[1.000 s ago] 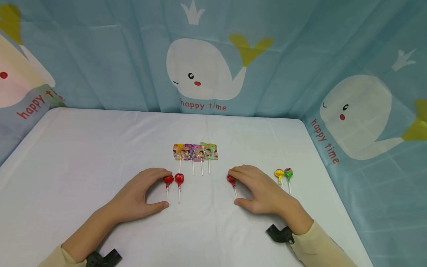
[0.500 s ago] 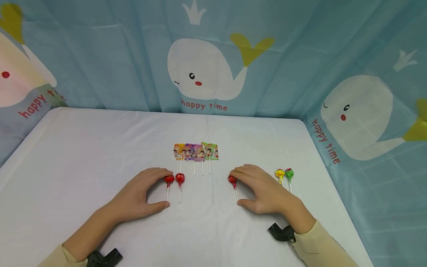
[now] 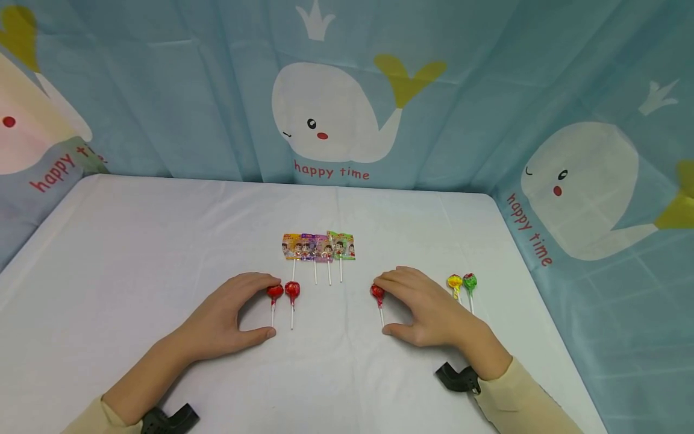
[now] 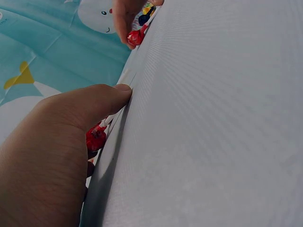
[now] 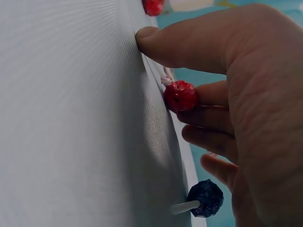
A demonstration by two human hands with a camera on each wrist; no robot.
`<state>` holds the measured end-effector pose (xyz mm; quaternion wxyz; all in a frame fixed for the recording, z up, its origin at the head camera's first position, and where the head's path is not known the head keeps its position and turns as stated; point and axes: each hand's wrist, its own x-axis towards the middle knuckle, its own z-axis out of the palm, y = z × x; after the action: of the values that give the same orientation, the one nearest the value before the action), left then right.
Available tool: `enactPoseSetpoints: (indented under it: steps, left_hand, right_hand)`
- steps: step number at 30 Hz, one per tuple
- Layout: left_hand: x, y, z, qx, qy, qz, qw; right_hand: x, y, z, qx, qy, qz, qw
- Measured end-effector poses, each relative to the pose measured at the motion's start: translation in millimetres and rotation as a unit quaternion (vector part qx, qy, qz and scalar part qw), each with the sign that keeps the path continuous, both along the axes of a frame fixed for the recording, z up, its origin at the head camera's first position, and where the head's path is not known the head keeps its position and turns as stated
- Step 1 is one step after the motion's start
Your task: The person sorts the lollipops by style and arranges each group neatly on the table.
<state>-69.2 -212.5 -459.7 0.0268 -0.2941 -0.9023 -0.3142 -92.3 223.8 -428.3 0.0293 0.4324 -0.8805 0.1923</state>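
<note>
On the white cloth my left hand (image 3: 217, 316) holds a red lollipop (image 3: 275, 292) lengthwise, fingertips at the candy and thumb by the stick's lower end. Close beside it lies a second red lollipop (image 3: 293, 289), its stick pointing toward me. My right hand (image 3: 420, 310) has another red lollipop (image 3: 377, 292) in the same grip, some distance to the right. In the right wrist view, fingertips meet the red candy ball (image 5: 181, 96) and the thumb is at the cloth. A dark blue lollipop (image 5: 205, 197) shows below that hand; in the head view it is hidden.
Several lollipops in flat printed wrappers (image 3: 323, 248) lie overlapping in a row farther back. A yellow lollipop (image 3: 454, 281) and a green lollipop (image 3: 469, 281) lie beyond the right wrist. A blue whale-print curtain (image 3: 217, 108) borders the table (image 3: 162, 229).
Over the last half second the right thumb and the lower end of that lollipop's stick shift slightly left, straightening the stick. The left hand stays in place.
</note>
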Motion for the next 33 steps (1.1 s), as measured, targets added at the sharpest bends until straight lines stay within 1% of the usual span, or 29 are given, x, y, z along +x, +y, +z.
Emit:
enactPoseSetpoints:
  steps: [23, 33]
  left_hand:
    - [2.5, 0.7, 2.1, 0.000, 0.004, 0.003, 1.0000]
    - [1.8, -0.3, 0.0, 0.001, 0.011, 0.003, 0.9999]
  right_hand:
    - [1.7, -5.0, -2.2, -0.011, -0.007, 0.002, 1.000]
    - [0.7, -6.2, -4.4, -0.020, 0.015, 0.007, 1.000]
